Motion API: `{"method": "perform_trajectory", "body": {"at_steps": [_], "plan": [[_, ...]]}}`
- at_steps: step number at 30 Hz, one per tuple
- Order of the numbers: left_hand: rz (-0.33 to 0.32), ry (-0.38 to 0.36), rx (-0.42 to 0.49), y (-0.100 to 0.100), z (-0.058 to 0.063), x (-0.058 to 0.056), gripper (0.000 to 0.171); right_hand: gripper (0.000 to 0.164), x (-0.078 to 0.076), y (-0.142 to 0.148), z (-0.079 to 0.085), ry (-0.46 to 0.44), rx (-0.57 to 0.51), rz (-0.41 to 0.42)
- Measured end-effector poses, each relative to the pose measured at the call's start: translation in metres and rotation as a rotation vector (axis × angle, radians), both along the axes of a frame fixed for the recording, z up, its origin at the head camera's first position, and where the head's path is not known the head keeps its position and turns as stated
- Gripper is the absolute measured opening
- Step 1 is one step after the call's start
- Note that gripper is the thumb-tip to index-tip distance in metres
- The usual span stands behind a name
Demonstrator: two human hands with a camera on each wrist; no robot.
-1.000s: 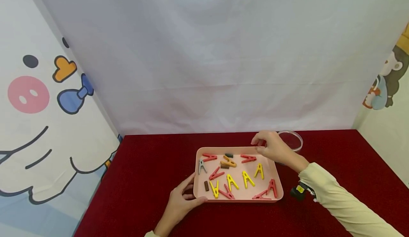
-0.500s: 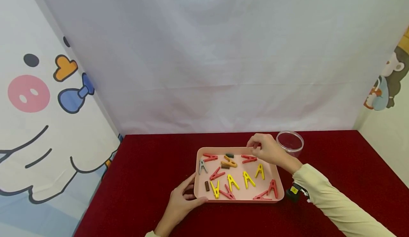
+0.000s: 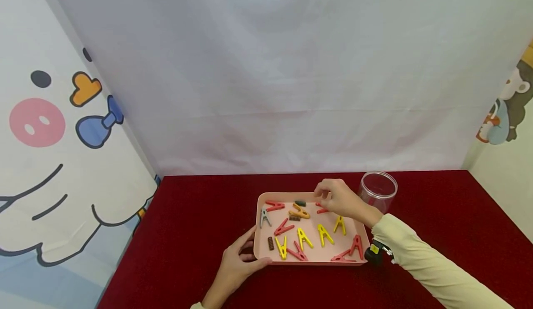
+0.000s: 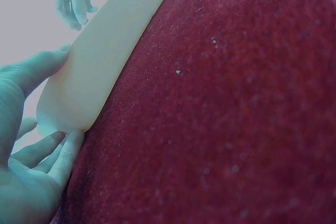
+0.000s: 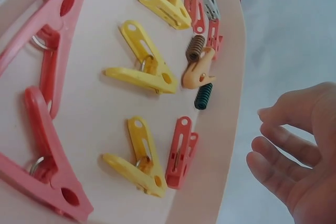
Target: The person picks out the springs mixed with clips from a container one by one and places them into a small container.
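Red cloth (image 3: 200, 235): dark, short fuzzy nap, laid flat. Behind it: pale grey-lilac sheet (image 3: 291, 68), upright, faint horizontal crease. Left of it: white and light-blue panel (image 3: 25, 170), large cartoon print (image 3: 37, 122), pink snout. Right of it: cream panel (image 3: 499, 184), long-haired cartoon figure (image 3: 501, 117). Light over cloth: soft, diffuse.

Pale yellow sleeves (image 3: 433, 265), black camera (image 3: 372, 256)

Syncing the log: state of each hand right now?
Left hand: holding the pale pink rectangular plastic tray at one corner.
Right hand: open, fingers loosely bent, holding nothing visible.
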State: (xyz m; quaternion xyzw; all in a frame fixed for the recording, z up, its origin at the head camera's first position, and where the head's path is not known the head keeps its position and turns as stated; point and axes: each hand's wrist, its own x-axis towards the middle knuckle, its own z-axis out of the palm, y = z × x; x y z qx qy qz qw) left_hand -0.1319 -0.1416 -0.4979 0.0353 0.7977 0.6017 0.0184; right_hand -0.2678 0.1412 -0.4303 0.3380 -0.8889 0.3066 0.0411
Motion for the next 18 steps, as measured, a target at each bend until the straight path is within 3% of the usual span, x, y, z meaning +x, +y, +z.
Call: {"method": "perform_trajectory", "body": {"at_steps": [4,18], "plan": [[0.008,0.020,0.000,-0.001,-0.009,-0.002,0.080,0.015,0.001,-0.004,-0.002,-0.017,0.006,0.013],[0.003,0.027,0.002,-0.002,-0.009,-0.002,0.080,0.016,-0.002,-0.020,-0.009,-0.056,0.074,0.056]]}}
